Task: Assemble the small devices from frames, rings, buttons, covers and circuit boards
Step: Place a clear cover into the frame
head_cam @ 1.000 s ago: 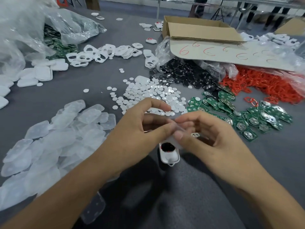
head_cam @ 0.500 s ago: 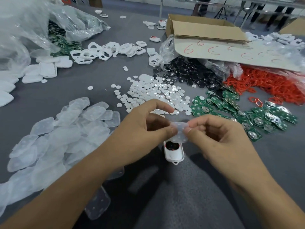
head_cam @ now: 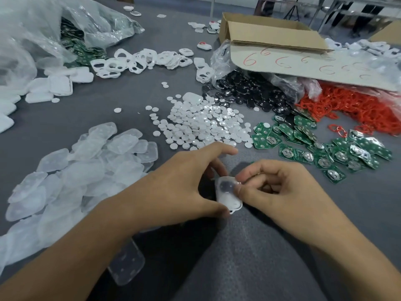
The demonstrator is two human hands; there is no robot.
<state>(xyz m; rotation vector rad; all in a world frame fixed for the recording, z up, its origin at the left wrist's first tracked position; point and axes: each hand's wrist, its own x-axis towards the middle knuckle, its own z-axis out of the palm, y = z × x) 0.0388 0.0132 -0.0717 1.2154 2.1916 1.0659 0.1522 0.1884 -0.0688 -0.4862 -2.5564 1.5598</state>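
Observation:
A small white device frame (head_cam: 228, 195) lies on the grey table with a translucent cover laid over it, a dark button showing through. My left hand (head_cam: 184, 185) grips the frame's left side, thumb near its lower end. My right hand (head_cam: 280, 190) pinches the cover's right edge with curled fingers. Translucent covers (head_cam: 86, 170) are heaped at the left. White round discs (head_cam: 201, 124) lie behind my hands. Green circuit boards (head_cam: 321, 148), black buttons (head_cam: 249, 92) and red rings (head_cam: 351, 107) lie to the right. White frames (head_cam: 134, 60) lie farther back.
A cardboard box (head_cam: 267, 33) with a numbered sheet stands at the back right. Clear plastic bags (head_cam: 43, 29) fill the back left, white shells (head_cam: 54, 85) beside them. One loose cover (head_cam: 128, 266) lies under my left forearm. People's legs show at the far edge.
The cover was held in the air between both hands above the frame. Both hands have lowered it, and it now lies on the frame.

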